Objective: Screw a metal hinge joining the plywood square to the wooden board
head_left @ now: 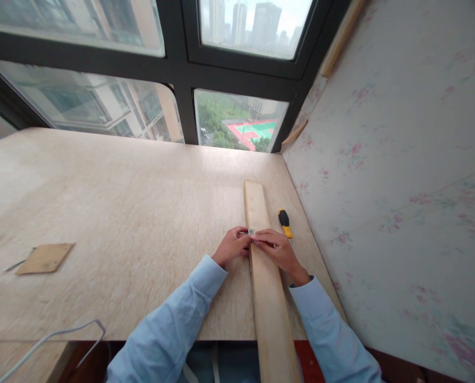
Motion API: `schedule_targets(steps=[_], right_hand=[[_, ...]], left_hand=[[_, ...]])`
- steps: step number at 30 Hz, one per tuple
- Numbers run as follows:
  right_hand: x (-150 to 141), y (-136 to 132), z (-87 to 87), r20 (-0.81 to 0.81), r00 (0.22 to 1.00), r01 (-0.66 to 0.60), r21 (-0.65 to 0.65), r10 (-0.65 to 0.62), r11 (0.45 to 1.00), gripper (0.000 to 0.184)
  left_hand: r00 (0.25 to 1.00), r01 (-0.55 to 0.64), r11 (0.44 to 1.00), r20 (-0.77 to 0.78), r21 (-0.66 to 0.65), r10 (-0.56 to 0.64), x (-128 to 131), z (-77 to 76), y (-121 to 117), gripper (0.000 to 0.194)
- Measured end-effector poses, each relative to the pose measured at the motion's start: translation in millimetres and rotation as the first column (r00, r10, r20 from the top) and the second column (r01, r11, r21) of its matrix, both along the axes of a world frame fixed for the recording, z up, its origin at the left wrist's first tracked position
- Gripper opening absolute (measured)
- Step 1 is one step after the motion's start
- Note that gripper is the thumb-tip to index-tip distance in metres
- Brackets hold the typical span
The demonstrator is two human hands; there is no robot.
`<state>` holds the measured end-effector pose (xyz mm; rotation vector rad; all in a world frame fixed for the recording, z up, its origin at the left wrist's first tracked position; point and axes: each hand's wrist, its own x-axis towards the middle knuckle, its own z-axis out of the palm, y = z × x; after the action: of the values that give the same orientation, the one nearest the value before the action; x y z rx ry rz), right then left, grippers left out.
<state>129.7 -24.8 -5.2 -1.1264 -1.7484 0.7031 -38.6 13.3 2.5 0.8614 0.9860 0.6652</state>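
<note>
A long pale wooden board lies lengthwise in front of me, its near end reaching past the edge of the counter. On its left side, about halfway along, sits a small shiny metal piece, too small to make out exactly. My left hand is closed at the board's left edge, fingertips pinching the metal piece. From the right, my right hand rests across the board with its fingers pressed together on the same piece. Just beyond the right hand lies a screwdriver with a yellow and black handle, its shaft partly hidden.
The marbled counter runs up to dark-framed windows. A flowered wall bounds the right side. A thin brown square plate lies at left, a thin metal rod beside it. A white cable hangs over the near left edge.
</note>
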Motion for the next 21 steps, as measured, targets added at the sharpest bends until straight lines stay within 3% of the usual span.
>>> schedule_targets(steps=[7, 14, 21], right_hand=[[2, 1, 4.1, 0.024, 0.996, -0.08, -0.033, 0.081, 0.996, 0.022], [-1, 0, 6.8, 0.045, 0.999, 0.0, -0.047, 0.002, 0.999, 0.014], [-8, -2, 3.8, 0.068, 0.994, 0.081, -0.013, -0.08, 0.997, 0.014]], left_hand=[[1.0, 0.0, 1.0, -0.009, -0.005, 0.0, -1, 0.0, 0, 0.024], [1.0, -0.003, 1.0, -0.003, 0.004, 0.003, 0, -1.7, -1, 0.025], [0.999, -0.019, 1.0, -0.046, -0.01, 0.019, 1, 6.0, -1, 0.021]])
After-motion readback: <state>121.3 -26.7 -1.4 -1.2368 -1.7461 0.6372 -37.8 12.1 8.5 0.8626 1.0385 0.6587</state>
